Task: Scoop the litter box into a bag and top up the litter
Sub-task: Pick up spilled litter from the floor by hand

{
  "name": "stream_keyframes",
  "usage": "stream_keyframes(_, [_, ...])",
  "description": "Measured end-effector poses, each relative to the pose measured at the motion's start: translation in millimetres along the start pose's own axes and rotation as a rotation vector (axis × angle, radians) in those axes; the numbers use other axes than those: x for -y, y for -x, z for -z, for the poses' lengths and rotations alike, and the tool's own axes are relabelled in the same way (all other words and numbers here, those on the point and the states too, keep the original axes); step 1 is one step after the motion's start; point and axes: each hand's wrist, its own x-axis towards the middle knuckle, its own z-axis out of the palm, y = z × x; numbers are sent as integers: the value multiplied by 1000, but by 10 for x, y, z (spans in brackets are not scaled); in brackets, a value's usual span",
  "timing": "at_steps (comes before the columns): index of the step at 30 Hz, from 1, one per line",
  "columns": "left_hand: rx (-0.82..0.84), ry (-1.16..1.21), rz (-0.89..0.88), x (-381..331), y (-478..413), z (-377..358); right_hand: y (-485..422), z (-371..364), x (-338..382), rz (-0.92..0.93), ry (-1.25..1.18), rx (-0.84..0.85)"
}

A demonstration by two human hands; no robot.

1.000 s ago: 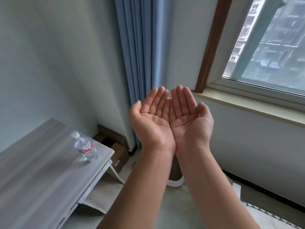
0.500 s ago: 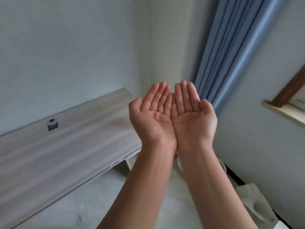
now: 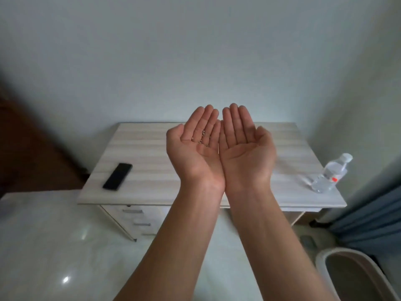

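My left hand and my right hand are held up side by side, palms up, little-finger edges touching, in the middle of the view. Both are flat and spread. A few small grey litter grains lie on the fingers of my left hand. My right palm is bare. The white-rimmed litter box shows at the bottom right corner, partly cut off by the frame and by my right forearm. No bag or scoop is visible.
A pale wooden desk with drawers stands against the wall behind my hands. On it lie a black remote at the left and a water bottle at the right. Blue curtain hangs at the right. Glossy floor spreads below.
The view has swung left from the window and curtain to face the desk squarely. My cupped hands kept their pose, with the fingers a little more parted at the tips.
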Motion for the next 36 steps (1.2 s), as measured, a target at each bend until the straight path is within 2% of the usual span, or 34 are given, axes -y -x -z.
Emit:
stream_keyframes(8, [-92, 72, -258, -836, -244, 293, -117, -399, -879, -266, 77, 110])
stream_keyframes(23, [-283, 173, -611, -1372, -698, 569, -587, -585, -1735, -665, 97, 179])
stream_keyframes(29, [-389, 288, -850, -2035, -376, 1014, -119, -723, -2500, -893, 176, 278])
stream_keyframes(36, [-437, 357, -1077, -3179, 198, 1629, 763, -1049, -3630, -1057, 287, 447])
